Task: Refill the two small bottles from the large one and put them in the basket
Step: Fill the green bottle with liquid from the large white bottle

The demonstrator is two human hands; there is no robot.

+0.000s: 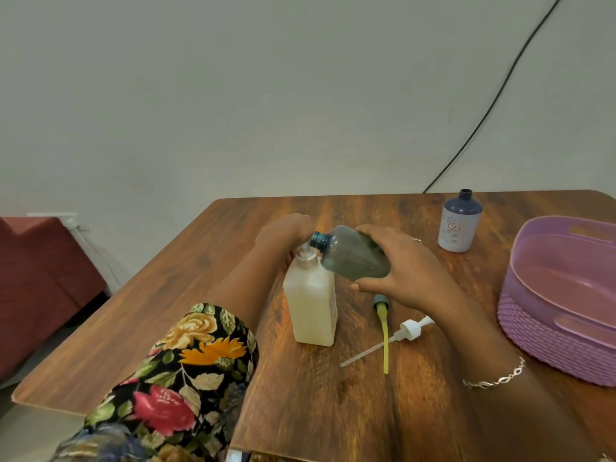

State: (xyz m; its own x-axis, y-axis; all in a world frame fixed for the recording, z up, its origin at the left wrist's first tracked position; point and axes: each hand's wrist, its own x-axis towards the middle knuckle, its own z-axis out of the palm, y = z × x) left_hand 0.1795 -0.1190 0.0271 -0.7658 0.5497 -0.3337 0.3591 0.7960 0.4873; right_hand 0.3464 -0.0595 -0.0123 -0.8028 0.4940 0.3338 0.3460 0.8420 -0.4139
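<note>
The task is at an early stage: by the look of it the first refill is under way, and neither small bottle is in the basket yet.

The large bottle [311, 305], a square, translucent white plastic one with a pump top, stands upright near the middle of the tabletop [200, 295], a dark wood-grain surface. It is filled nearly to the shoulder with pale, cream-coloured liquid. The left hand [283, 233] lies over its pump top; its fingers are hidden behind the hand, so I cannot tell whether they curl round the pump or press flat on it.

The right hand [400, 265] grips the dark small bottle [353, 253], a smoky blue-grey translucent plastic one. The hand holds it tilted, with its open neck right at the pump's spout. Its tinted wall does not let me judge how much is inside.

The white small bottle [458, 225], rounded with a dark blue shoulder and neck, stands uncapped towards the far right corner. It is opaque, so its contents are hidden, and it probably still waits its turn.

The basket [550, 338], a lilac plastic oval with ribbed sides, sits at the right edge with nothing showing inside it.

Two removed tops lie between the large bottle and the basket: a white pump head [408, 328] and a yellow-tubed pump head [383, 325]. I judge both need refitting before the bottles go into the basket.
</note>
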